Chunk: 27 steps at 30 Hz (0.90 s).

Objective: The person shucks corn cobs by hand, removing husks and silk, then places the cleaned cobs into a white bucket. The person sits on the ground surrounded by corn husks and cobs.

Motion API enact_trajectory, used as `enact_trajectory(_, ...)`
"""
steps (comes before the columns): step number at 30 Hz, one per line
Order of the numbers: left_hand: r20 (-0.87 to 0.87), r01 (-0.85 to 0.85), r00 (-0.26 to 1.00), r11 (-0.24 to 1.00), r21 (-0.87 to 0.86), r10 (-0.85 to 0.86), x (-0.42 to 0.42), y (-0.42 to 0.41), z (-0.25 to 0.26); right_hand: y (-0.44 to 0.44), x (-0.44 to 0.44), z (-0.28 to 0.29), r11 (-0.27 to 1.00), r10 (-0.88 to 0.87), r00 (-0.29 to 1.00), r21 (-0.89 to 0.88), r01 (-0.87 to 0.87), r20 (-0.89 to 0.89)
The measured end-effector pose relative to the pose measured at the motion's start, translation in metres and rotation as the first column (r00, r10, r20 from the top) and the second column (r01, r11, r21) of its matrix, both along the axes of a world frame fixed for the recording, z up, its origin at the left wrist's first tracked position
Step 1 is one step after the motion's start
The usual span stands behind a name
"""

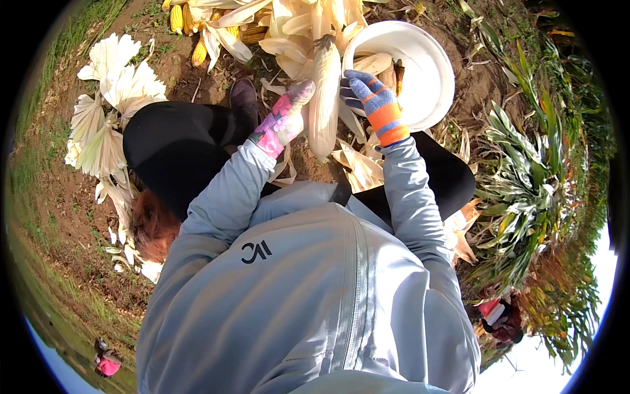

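Observation:
An ear of corn in its pale husk (325, 98) stands lengthwise between my hands, its dark, dried silk end pointing away from me. My left hand (283, 118), in a pink floral glove, holds its left side; some of the fingers are hidden. On the other side, my right hand (376, 108) wears an orange-and-blue striped glove. Its bent fingers are slightly apart, close to the husk, with nothing visible in them. Just beyond that hand, a white plastic bucket (428, 74) lies with its mouth towards me, containing some husk and a brownish piece.
Loose dry husks (290, 24) and bare yellow corn ears (199, 51) lie ahead. More husks (115, 74) are piled at left beside my bent knee (167, 147). Cut corn stalks (526, 182) lie at right. Other people (107, 362) are in the distance.

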<state>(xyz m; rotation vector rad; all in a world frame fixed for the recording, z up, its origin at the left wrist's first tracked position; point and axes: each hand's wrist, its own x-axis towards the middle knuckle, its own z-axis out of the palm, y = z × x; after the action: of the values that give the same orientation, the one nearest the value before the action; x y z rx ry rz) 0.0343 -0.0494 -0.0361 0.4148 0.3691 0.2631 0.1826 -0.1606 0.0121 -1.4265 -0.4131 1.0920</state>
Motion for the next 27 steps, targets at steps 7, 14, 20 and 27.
enact_trajectory(7,-0.061,0.038,0.998,0.97,0.239,-0.024,-0.002,-0.015,0.002,0.015,0.001,-0.015,0.967,0.045,0.955,-0.253,0.032,0.293)
enact_trajectory(14,-0.198,0.026,0.98,0.989,0.145,0.003,0.003,-0.018,0.003,0.006,0.0,-0.022,0.964,-0.016,0.992,-0.261,0.05,0.129)
enact_trajectory(20,-0.022,0.19,0.981,0.98,-0.068,-0.192,0.016,-0.008,-0.089,0.019,-0.015,-0.018,0.966,-0.019,0.961,-0.243,0.089,0.276)
enact_trajectory(27,-0.039,0.299,0.952,0.949,-0.103,-0.304,0.001,-0.005,-0.014,0.022,-0.021,-0.009,0.951,-0.018,0.958,-0.292,0.105,0.287)
